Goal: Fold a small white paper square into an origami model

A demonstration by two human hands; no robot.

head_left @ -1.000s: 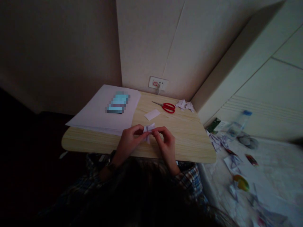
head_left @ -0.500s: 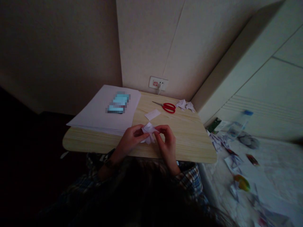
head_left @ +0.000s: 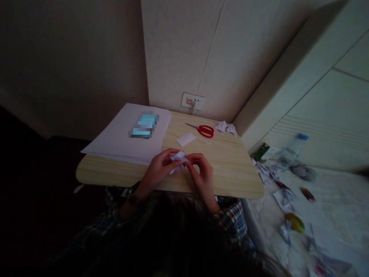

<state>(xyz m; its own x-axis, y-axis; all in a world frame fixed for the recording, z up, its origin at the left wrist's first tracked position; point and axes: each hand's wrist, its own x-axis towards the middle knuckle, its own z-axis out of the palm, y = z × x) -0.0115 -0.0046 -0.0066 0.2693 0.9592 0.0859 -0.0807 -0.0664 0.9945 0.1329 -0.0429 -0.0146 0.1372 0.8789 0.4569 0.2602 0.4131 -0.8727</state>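
Observation:
A small folded piece of white paper (head_left: 178,157) is pinched between both hands over the near middle of a light wooden table (head_left: 230,169). My left hand (head_left: 158,169) grips its left side with thumb and fingers closed. My right hand (head_left: 201,171) grips its right side, fingers curled round it. Both wrists come up from plaid sleeves at the table's near edge.
A stack of white sheets (head_left: 121,136) with a blurred blue object (head_left: 144,125) lies at the left. A small white slip (head_left: 186,139), red scissors (head_left: 205,130) and folded paper pieces (head_left: 226,127) sit farther back. Paper scraps and a plastic bottle (head_left: 290,152) lie on the bed at right.
Both hands have kept hold of the folded paper and turned it slightly; its white flaps now sit lower and more closed between the fingers.

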